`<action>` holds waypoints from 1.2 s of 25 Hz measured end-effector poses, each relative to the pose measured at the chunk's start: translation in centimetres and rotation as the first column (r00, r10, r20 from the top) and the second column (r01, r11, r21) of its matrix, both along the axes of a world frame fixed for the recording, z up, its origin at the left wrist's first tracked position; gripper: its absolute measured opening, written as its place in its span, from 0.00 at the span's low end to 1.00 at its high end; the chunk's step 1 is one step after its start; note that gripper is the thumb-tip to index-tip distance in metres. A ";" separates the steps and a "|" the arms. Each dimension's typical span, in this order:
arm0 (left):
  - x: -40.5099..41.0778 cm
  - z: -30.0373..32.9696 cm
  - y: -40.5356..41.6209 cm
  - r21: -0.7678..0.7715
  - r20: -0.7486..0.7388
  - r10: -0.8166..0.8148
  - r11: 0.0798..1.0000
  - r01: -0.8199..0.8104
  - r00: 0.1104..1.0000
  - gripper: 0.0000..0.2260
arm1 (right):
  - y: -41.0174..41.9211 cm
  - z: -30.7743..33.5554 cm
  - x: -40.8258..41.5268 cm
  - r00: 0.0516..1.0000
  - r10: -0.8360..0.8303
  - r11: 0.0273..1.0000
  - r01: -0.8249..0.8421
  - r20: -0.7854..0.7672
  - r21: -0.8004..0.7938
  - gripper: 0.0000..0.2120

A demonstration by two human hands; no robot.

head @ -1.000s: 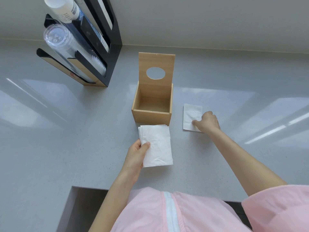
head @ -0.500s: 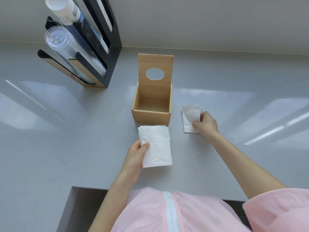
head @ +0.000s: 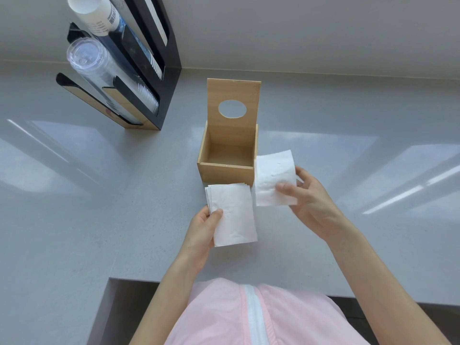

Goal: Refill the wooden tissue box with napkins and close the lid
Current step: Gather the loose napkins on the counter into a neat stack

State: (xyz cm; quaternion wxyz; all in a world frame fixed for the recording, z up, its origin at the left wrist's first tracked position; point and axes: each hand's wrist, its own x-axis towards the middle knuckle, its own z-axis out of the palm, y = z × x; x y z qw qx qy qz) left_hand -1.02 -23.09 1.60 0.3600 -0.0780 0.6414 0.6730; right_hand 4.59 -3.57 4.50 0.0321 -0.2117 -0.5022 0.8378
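Napkins, a white paper stack (head: 232, 215) pinched in the left hand (head: 202, 231), lie just left of the single white napkin (head: 273, 178) the right hand (head: 311, 197) holds, below the open wooden tissue box (head: 227, 155).

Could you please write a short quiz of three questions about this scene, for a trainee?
1. True or false: the lid of the wooden box is shut.
2. Which of the hands holds the stack of napkins? A) left B) right
3. What does the right hand hold?

Key:
1. False; it stands open and the box looks empty.
2. A, the left hand.
3. A single napkin, lifted beside the box.
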 end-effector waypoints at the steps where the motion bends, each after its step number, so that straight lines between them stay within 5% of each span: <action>1: 0.0 0.0 0.1 0.017 0.009 -0.003 1.000 0.003 1.000 0.10 | -0.8 0.2 0.1 0.998 0.049 0.998 -0.050 -0.037 -0.044 0.22; 9: 0.0 -0.6 -0.3 0.091 0.014 -0.011 0.996 0.010 1.000 0.12 | -5.8 -2.8 0.2 0.937 0.176 0.924 -0.262 0.302 0.277 0.10; 18: 0.2 -1.0 -0.3 0.064 -0.010 0.013 0.998 -0.012 1.000 0.11 | -6.7 -3.1 -0.2 0.922 0.087 0.779 -0.299 0.377 0.551 0.09; 23: 0.1 -0.9 -0.3 0.051 -0.065 0.061 0.997 -0.058 0.996 0.08 | -6.7 -2.6 -0.1 0.930 0.099 0.785 -0.292 0.355 0.547 0.10; 26: -0.4 -0.6 -0.5 0.128 -0.063 0.088 0.989 -0.079 0.994 0.08 | -6.7 -2.8 0.1 0.917 0.053 0.776 -0.287 0.395 0.562 0.22; 28: -0.7 -0.3 -0.5 0.208 -0.052 0.086 0.975 -0.074 0.995 0.08 | -6.6 -2.8 0.1 0.903 0.090 0.861 -0.282 0.420 0.423 0.29; 30: -0.8 0.0 -0.4 0.298 -0.044 0.071 0.953 -0.055 0.997 0.08 | -6.2 -2.7 0.1 0.907 0.196 0.948 -0.272 0.374 0.164 0.25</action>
